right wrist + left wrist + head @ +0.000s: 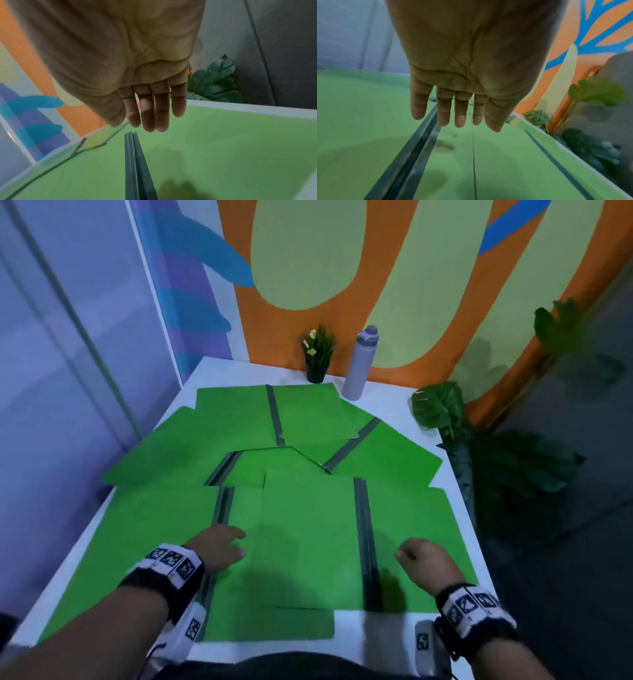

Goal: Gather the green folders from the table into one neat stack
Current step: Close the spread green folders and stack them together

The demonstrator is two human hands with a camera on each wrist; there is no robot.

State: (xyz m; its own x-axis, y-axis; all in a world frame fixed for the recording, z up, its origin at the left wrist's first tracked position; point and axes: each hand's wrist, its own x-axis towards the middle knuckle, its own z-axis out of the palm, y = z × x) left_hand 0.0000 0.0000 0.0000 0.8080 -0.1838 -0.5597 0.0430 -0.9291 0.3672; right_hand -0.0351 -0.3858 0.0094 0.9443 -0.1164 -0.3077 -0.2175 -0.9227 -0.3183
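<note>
Several green folders with grey spines lie opened flat and overlapping across the white table [387, 402]. The nearest folder [308, 539] lies on top, its spine [363, 542] running toward me. Another folder [137, 542] spreads at near left, and more folders [239, 412] fan out behind. My left hand [234, 541] hovers over the near left folder beside its spine, fingers [460, 119] straight and holding nothing. My right hand [407, 553] hangs over the nearest folder's right flap, fingers [150, 121] relaxed and empty.
A small potted plant [318, 354] and a lilac water bottle [359, 364] stand at the table's far edge against the painted wall. A large leafy plant [442, 409] leans in at the table's right side. The folders reach close to the table's left and right edges.
</note>
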